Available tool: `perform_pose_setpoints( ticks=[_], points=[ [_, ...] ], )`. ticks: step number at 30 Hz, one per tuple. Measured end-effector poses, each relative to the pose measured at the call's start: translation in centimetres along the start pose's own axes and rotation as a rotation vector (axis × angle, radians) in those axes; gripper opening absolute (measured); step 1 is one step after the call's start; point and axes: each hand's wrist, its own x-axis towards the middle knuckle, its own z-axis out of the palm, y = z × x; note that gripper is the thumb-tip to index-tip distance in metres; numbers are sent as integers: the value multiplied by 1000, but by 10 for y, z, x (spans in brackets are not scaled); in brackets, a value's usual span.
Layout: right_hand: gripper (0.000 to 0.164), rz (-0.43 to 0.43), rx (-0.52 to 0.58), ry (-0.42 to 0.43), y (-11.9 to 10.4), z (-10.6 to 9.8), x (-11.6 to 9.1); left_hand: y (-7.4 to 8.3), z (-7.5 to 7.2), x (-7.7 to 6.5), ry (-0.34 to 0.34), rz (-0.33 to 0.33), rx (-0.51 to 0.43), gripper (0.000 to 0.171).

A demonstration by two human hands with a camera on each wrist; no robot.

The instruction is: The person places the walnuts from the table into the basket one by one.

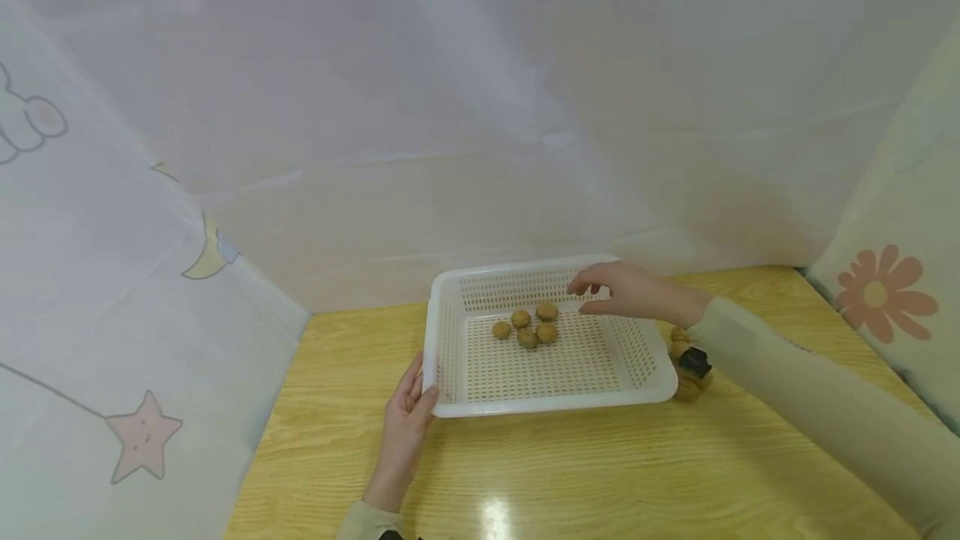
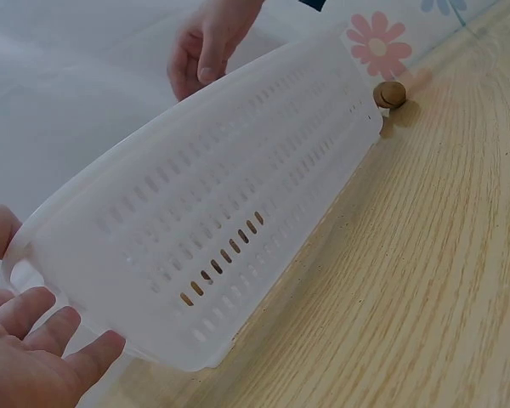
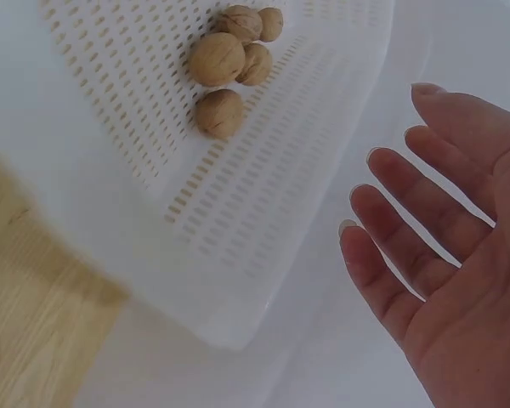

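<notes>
A white plastic basket [image 1: 555,405] with slotted walls stands on the table. Several walnuts [image 1: 527,338] lie on its floor, toward the back and left of the middle; the right wrist view shows walnuts [image 3: 218,59] beside a slotted wall. My left hand [image 1: 405,427] grips the left rim, thumb on top and fingers beneath, as the left wrist view shows of the hand [image 2: 34,348]. Above the right back part of the basket hangs my right hand [image 1: 637,290], its fingers relaxed and apart, holding nothing in the right wrist view.
More walnuts [image 1: 686,390] lie on the wooden table [image 1: 570,473] to the right of the basket, partly hidden beneath the right forearm and its black wrist device [image 1: 694,362]. A pale sheet [image 1: 450,215] hangs behind the table, and patterned sheets flank both sides.
</notes>
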Motion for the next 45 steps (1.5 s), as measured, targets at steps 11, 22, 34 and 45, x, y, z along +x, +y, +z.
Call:
perform_pose_setpoints(
  ticks=[11,22,34,45],
  points=[
    [31,154,101,33,23,-7,-58,3,1,-1,8,-8,6,67],
    [30,193,74,124,51,-3,-106,1,2,0,-2,8,25,68],
    [31,301,8,141,91,22,-134,3,2,-2,1,-6,-10,68],
    [39,401,81,108,124,46,-140,4,3,-2,-3,-2,-3,67]
  ],
)
